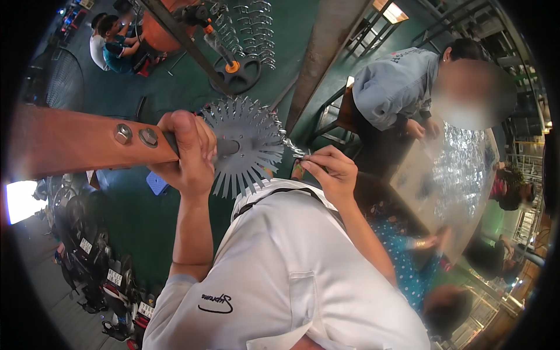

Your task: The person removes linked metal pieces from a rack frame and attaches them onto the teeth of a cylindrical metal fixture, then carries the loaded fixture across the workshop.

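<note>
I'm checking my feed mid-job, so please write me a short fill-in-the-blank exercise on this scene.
1. The left hand is by the end of an orange beam bearing ____ bolts.
2. The toothed disc shows in the space ____ the left hand and the right hand.
3. Lettering on the white shirt reads ____.
Missing words: two; between; Supreme.

Black script "Supreme" [216, 301] on white fabric shirt [259, 251], below left hand [191, 153]. Pale-blue jacket [385, 87], beyond right hand [331, 170]: lettering unclear. White rectangular motorbike plates [115, 277], lower left of left hand: digits blurry.
</note>
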Available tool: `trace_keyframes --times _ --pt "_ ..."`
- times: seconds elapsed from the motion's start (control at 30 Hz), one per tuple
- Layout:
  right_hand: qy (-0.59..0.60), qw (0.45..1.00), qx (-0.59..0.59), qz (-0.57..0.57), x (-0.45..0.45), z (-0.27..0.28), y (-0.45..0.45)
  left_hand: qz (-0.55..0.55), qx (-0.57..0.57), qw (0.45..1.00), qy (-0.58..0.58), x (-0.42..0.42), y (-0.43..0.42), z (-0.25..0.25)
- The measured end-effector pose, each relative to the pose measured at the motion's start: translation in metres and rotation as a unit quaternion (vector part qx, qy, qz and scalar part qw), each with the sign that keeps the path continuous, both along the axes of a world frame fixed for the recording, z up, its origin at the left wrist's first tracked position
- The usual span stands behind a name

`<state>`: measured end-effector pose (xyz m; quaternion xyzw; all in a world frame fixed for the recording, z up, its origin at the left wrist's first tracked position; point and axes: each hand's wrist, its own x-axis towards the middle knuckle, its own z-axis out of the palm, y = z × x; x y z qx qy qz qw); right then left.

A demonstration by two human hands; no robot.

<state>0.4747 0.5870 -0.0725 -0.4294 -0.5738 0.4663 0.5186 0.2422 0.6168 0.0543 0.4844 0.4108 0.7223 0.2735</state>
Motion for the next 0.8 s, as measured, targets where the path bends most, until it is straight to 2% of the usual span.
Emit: trace_keyframes --times 0.07,0.17,0.33,0.47,0.53,0.63,0.8 --pt "-0.013 1.0 0.013 0.007 -0.001 -0.004 0.002 0.002 0.002 1.0 0.006 0.003 -0.002 0.0" --pt "-0.003 0.999 -0.03 0.041 -0.003 -0.005 0.001 0.011 0.0 1.0 0.006 0.007 -0.003 0.001" --pt "-0.021 0.999 -0.03 0.03 -0.006 -0.011 -0.001 0.004 0.018 0.999 -0.031 0.005 -0.002 -0.001" --pt "-0.01 0.998 -0.05 0.035 -0.01 -0.014 -0.003 0.028 -0.011 1.0 -0.008 0.012 -0.009 0.003" --pt "-0.021 0.998 -0.037 0.042 -0.012 -0.014 -0.003 0.018 0.005 0.999 -0.034 0.013 -0.011 0.001" --pt "-0.021 0.999 -0.024 0.043 -0.016 -0.011 -0.003 0.047 -0.028 0.998 0.003 0.018 -0.013 0.003" --pt "-0.047 0.998 -0.015 0.051 -0.02 -0.003 -0.001 0.04 -0.014 0.999 0.009 0.018 -0.015 0.001"
